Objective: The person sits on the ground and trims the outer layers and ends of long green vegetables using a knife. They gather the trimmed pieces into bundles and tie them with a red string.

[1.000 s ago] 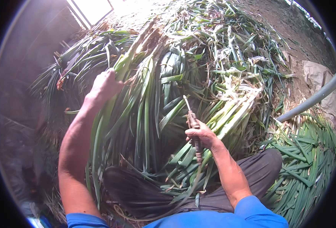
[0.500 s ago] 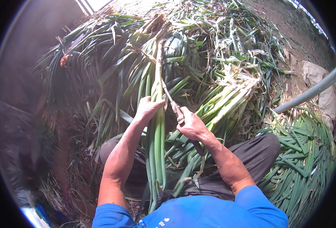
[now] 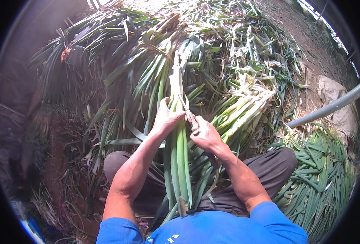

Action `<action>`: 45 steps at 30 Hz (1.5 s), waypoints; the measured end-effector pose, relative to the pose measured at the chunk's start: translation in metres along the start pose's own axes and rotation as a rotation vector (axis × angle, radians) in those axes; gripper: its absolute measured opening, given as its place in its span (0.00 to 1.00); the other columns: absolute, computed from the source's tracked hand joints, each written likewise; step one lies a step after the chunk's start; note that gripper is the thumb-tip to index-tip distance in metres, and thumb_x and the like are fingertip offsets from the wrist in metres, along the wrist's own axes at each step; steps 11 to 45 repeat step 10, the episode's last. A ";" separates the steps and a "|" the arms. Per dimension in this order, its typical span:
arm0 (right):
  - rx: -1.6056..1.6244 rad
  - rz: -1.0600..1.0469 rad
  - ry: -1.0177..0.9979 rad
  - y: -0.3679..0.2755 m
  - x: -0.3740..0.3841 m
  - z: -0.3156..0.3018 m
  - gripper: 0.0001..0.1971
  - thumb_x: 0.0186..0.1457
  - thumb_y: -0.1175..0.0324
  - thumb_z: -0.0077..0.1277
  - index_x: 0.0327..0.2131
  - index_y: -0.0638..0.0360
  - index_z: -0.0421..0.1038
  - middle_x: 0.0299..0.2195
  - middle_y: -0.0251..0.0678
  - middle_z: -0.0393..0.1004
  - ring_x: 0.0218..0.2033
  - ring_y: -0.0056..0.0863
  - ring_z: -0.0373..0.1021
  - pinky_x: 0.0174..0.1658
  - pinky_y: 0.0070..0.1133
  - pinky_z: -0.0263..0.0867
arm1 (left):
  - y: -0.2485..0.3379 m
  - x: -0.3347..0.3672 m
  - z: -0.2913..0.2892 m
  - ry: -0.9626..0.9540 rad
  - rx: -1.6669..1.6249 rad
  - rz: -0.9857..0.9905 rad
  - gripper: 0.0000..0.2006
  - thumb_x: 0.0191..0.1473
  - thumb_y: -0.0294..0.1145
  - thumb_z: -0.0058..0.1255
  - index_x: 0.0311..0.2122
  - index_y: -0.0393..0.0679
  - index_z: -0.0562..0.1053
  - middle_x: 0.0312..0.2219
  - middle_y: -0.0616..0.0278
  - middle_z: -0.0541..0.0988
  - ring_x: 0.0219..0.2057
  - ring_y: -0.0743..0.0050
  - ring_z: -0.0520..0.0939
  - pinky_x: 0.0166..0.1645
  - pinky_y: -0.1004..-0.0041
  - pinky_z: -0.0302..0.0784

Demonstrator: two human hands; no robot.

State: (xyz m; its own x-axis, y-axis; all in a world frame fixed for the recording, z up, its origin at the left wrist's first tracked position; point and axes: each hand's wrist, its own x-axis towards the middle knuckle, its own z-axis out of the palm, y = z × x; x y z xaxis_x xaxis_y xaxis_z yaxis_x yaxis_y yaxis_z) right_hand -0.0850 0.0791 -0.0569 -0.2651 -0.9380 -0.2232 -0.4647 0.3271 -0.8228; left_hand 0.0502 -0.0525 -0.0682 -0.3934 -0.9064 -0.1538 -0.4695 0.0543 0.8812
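Observation:
My left hand is closed round the green leaves of a large green onion, just below its pale stem. The stem points away from me, root end far, and the leaves hang down toward my lap. In my closed right hand is a knife with a worn, wrapped-looking handle. Its thin blade lies close against the stem, beside my left fingers; whether it touches is hard to tell. Right of the knife rests a bunch of paler, trimmed green onions.
A large heap of green onions spreads ahead and to the left. Cast-off leaves lie at the far right. More green onions are stacked beside my right knee, under a grey metal pipe. A brown sack sits behind the pipe.
My left hand and the green onion have shifted slightly right, toward the knife. The blade is now closer to my left fingers. More white shows on the stem.

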 end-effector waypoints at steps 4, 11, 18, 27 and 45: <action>-0.028 0.062 0.079 0.005 0.054 0.004 0.19 0.57 0.57 0.49 0.44 0.64 0.67 0.37 0.62 0.76 0.43 0.61 0.72 0.45 0.43 0.68 | -0.003 0.003 0.000 -0.066 -0.044 -0.040 0.29 0.45 0.33 0.64 0.53 0.31 0.71 0.35 0.50 0.82 0.36 0.68 0.84 0.43 0.70 0.79; -0.040 0.047 0.049 0.023 0.134 0.007 0.28 0.53 0.49 0.56 0.49 0.62 0.70 0.45 0.56 0.77 0.48 0.54 0.73 0.51 0.40 0.68 | -0.007 0.003 -0.008 -0.131 0.010 -0.124 0.22 0.44 0.35 0.59 0.45 0.34 0.77 0.35 0.47 0.84 0.37 0.58 0.86 0.46 0.65 0.80; -0.040 0.047 0.049 0.023 0.134 0.007 0.28 0.53 0.49 0.56 0.49 0.62 0.70 0.45 0.56 0.77 0.48 0.54 0.73 0.51 0.40 0.68 | -0.007 0.003 -0.008 -0.131 0.010 -0.124 0.22 0.44 0.35 0.59 0.45 0.34 0.77 0.35 0.47 0.84 0.37 0.58 0.86 0.46 0.65 0.80; -0.040 0.047 0.049 0.023 0.134 0.007 0.28 0.53 0.49 0.56 0.49 0.62 0.70 0.45 0.56 0.77 0.48 0.54 0.73 0.51 0.40 0.68 | -0.007 0.003 -0.008 -0.131 0.010 -0.124 0.22 0.44 0.35 0.59 0.45 0.34 0.77 0.35 0.47 0.84 0.37 0.58 0.86 0.46 0.65 0.80; -0.040 0.047 0.049 0.023 0.134 0.007 0.28 0.53 0.49 0.56 0.49 0.62 0.70 0.45 0.56 0.77 0.48 0.54 0.73 0.51 0.40 0.68 | -0.007 0.003 -0.008 -0.131 0.010 -0.124 0.22 0.44 0.35 0.59 0.45 0.34 0.77 0.35 0.47 0.84 0.37 0.58 0.86 0.46 0.65 0.80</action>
